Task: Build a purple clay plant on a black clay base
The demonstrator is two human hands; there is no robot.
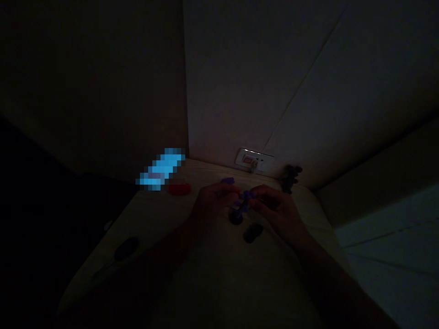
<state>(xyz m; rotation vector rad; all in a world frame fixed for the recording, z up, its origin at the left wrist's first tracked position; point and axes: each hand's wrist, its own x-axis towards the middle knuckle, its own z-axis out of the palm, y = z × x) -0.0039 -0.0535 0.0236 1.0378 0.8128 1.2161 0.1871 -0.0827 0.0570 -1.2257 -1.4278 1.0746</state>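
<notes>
The scene is very dim. Between my two hands is a small purple figure [246, 196] with a lumpy, jointed shape; its fine detail is lost in the dark. My left hand [217, 198] pinches its left side with the fingertips. From the right, my right hand [277, 210] grips the other side between thumb and fingers. Directly beneath the figure is a dark round piece [236, 217]; I cannot tell whether they touch. Another purple piece [227, 181] lies just behind my left fingers. A dark, blocky object [253, 233] rests closer to me, below my right hand.
A wooden tabletop [212, 274] meets the wall, where a socket plate [254, 160] holds a plug. On the left are a glowing, pixelated screen [161, 170], a red oval object [179, 188] and a dark oval object [126, 248]. A dark knobbly object [291, 179] stands back right.
</notes>
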